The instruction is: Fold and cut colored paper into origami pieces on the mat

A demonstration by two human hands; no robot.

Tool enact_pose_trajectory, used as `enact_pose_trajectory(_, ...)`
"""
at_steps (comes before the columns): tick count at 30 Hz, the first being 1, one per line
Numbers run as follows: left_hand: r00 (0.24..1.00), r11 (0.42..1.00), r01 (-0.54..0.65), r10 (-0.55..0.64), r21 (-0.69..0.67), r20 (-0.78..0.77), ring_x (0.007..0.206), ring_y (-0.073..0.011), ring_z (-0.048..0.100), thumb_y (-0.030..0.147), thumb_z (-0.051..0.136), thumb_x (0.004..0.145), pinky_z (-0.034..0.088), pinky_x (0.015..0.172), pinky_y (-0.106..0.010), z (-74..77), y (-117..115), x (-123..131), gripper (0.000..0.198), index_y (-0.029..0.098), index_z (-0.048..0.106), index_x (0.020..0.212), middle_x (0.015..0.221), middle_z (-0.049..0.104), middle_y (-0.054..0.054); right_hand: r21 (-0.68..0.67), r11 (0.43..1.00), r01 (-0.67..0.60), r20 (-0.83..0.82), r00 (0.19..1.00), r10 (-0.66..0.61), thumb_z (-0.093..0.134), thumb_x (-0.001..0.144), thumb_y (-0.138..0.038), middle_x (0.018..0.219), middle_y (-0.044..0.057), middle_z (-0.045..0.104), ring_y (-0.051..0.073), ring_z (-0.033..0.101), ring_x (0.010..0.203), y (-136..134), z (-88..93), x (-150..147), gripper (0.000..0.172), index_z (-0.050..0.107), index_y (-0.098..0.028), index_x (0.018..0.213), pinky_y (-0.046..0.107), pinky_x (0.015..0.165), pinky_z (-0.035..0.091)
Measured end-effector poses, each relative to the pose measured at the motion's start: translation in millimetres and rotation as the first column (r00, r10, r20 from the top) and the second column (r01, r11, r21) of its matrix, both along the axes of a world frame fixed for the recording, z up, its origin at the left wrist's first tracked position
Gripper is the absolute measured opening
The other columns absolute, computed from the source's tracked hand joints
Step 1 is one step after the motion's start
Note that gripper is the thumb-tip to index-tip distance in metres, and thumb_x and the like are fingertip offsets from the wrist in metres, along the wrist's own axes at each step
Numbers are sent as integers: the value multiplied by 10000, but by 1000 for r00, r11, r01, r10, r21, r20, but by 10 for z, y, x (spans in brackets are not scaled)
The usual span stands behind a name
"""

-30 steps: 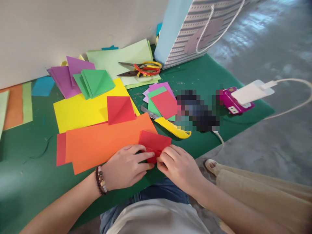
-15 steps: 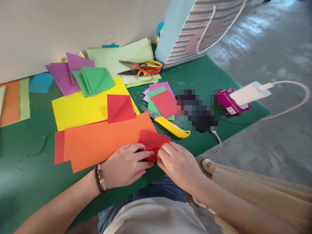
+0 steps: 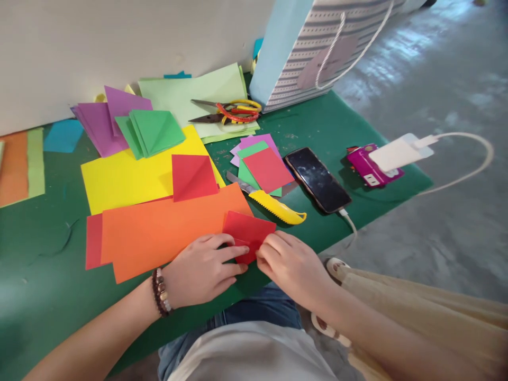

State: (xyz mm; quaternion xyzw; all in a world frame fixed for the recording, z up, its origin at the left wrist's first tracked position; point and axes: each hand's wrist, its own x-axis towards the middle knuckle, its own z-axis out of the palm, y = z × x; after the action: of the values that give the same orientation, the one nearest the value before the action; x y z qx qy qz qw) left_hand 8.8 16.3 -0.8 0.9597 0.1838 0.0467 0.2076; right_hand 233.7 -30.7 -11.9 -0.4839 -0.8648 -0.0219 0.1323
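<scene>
Both my hands hold a folded piece of red paper (image 3: 248,231) at the near edge of the orange sheet (image 3: 166,233). My left hand (image 3: 202,271) presses its fingers against the paper's left side and lower flap. My right hand (image 3: 291,267) pinches the right side with its fingertips. Part of the fold is hidden by my fingers. Behind the orange sheet lies a yellow sheet (image 3: 130,177), with a creased red square (image 3: 193,177) on top of it. A yellow utility knife (image 3: 273,206) lies just beyond my right hand.
Paper stacks, orange-handled scissors (image 3: 226,112) and a black phone (image 3: 317,180) lie on a green mat (image 3: 329,124). A cable joins the phone to a white charger (image 3: 397,152) beside a pink box (image 3: 369,166). A striped gift bag (image 3: 313,53) stands against the white wall (image 3: 99,42).
The whole scene sits slightly further left in the view. The black phone now shows plainly where a blurred patch covered it. Both hands remain on the red paper.
</scene>
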Motion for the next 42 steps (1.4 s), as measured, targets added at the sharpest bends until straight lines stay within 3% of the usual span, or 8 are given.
enact_pose_trajectory(6,1000,1000,-2,2,-24,-6,1203,-237,461,291,503,949,424,980,-410,2,2,0,255,270,634,1166,1336,568,4,14,999,29,-63,998,-28,519,835,-63,646,17,506,161,485,665,-1,-62,149,229,534,-197,650,297,622,385)
enact_pose_trajectory(11,1000,999,-11,10,-44,-8,1213,-244,451,293,501,950,418,987,-421,2,1,-1,258,263,626,1174,1343,562,1,8,1000,20,-183,983,-19,538,832,-51,666,16,533,154,496,665,-72,-123,112,210,539,-192,676,292,619,399)
enact_pose_trajectory(19,1000,999,-6,6,-48,-11,1214,-244,445,298,474,963,419,981,-426,-9,5,-1,268,264,621,1184,1353,554,16,13,1000,26,-242,970,-22,543,826,-39,670,16,545,148,504,656,-92,-145,110,205,535,-193,691,280,614,420)
enact_pose_trajectory(24,1000,999,1,0,-40,6,1218,-239,450,299,497,949,422,978,-425,-15,4,-6,254,279,619,1171,1356,550,20,10,996,88,-292,953,-82,562,797,-33,691,17,554,145,521,667,-108,-173,131,189,541,-193,698,271,619,426)
enact_pose_trajectory(27,1000,997,-6,6,-82,-2,1235,-243,438,291,513,931,401,1004,-422,-12,1,-14,318,265,561,1244,1365,544,0,-20,997,72,-309,948,-74,551,793,-31,689,17,549,151,516,672,-113,-169,52,192,537,-194,694,274,628,429)
enact_pose_trajectory(31,997,990,-72,68,-125,-33,1269,-260,408,277,561,872,380,1028,-420,-16,-18,-20,551,150,402,1384,1312,567,-91,-55,998,18,-353,935,-37,532,812,-47,669,10,534,149,504,656,-158,-202,-191,199,528,-199,683,275,628,433)
enact_pose_trajectory(35,996,989,-84,79,-122,-47,1265,-257,413,238,556,860,381,1025,-411,-23,-32,-16,556,139,390,1382,1290,571,-96,-39,999,5,-389,921,-20,533,818,-66,662,3,541,144,500,641,-186,-245,-305,190,527,-202,685,279,636,433)
enact_pose_trajectory(42,999,996,-45,43,-71,-24,1229,-237,438,231,538,892,392,996,-391,-21,-28,-21,532,180,384,1398,1335,558,-53,-25,992,120,-350,929,-121,561,795,-53,671,10,556,145,524,666,-89,-185,59,189,541,-199,676,272,636,428)
